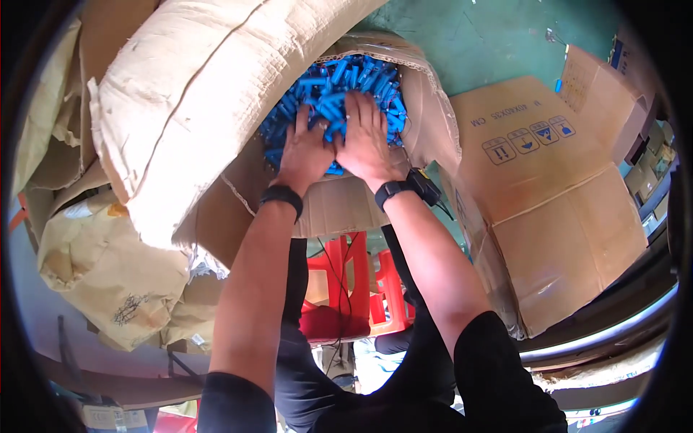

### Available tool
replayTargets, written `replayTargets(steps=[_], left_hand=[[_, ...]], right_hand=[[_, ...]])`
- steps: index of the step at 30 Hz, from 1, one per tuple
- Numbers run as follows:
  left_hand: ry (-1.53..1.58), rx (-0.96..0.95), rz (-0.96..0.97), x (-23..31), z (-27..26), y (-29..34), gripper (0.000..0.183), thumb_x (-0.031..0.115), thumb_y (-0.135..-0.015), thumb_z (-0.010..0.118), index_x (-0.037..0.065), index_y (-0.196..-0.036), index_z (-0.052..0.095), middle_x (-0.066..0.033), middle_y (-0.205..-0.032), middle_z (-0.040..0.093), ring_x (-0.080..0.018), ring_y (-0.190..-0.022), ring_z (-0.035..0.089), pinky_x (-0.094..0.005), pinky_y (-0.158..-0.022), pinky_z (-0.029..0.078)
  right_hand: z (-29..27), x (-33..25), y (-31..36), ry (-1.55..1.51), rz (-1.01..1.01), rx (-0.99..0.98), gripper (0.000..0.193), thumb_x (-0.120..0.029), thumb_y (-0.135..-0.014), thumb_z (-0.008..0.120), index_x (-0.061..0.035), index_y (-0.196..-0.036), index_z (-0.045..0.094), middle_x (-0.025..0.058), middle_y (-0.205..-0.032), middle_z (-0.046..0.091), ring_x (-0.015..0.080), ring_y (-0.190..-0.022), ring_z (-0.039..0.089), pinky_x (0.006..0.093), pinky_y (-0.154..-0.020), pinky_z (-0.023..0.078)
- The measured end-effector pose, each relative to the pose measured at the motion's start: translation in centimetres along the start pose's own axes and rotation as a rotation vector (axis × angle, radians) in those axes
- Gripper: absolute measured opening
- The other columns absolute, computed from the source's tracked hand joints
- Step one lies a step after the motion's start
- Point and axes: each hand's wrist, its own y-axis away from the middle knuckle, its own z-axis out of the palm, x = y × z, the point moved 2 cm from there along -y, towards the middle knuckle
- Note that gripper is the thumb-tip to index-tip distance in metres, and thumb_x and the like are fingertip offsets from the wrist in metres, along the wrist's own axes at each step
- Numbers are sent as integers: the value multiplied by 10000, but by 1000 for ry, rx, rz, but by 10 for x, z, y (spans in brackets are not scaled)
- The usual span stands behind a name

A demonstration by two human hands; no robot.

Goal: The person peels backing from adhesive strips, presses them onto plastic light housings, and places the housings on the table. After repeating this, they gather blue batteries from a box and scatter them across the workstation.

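Many small blue cylinders point(375, 71), which look like wrapped battery cells with thin wires among them, fill an open cardboard box point(339, 206) in front of me. Both hands reach into it from the near side. My left hand point(307, 153) lies on the near left part of the heap, fingers stretched forward and partly sunk among the cylinders. Beside it, my right hand point(367, 143) rests palm down with its fingers extended over the heap. The thumbs almost meet. No cylinder is visibly gripped, though the undersides of both hands are hidden. A dark band circles each wrist.
A large brown paper sack point(195, 101) bulges over the box's left side. Right of it stands another cardboard box point(534, 159) with printed symbols. A red plastic stool point(339, 289) is below, between my legs. Crumpled brown paper point(108, 267) lies left; the floor point(462, 43) is green.
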Motion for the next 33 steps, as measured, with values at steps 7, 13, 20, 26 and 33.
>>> replayTargets(steps=[7,13,20,26,33], left_hand=[[-95,384,-223,-10,-33,-2,535,265,-908,595,-8,-1368,572,-252,-1484,469,-487,-1218,562,-503,-1057,456],[181,140,-400,-26,-34,-80,845,647,-933,497,16,-1491,427,-297,-1455,497,-475,-1339,477,-490,-1147,355],[48,212,-370,-14,-9,-84,832,641,-913,522,118,-1545,387,-222,-1549,427,-375,-1496,301,-591,-1214,124],[32,83,-227,-32,-20,-75,833,610,-924,541,115,-1564,341,-267,-1546,408,-416,-1461,347,-477,-1208,258],[273,68,-474,-13,-27,-87,1069,763,-833,575,76,-1588,256,-297,-1535,410,-468,-1375,455,-449,-1152,368]], right_hand=[[-30,1,-24,62,-36,120,526,-243,-917,582,-74,-1411,523,182,-1434,522,359,-1382,449,541,-1090,357],[0,36,-73,41,422,195,843,-585,-931,567,9,-1498,372,275,-1493,440,418,-1394,407,568,-1085,328],[23,26,-67,26,497,317,926,-631,-907,552,46,-1506,352,269,-1469,475,420,-1370,424,628,-1050,304],[19,-4,-43,107,384,26,756,-544,-948,555,6,-1455,442,227,-1412,526,399,-1339,444,639,-995,342],[10,29,-56,25,426,35,878,-641,-889,598,8,-1457,433,209,-1608,301,425,-1492,230,750,-1106,196]])
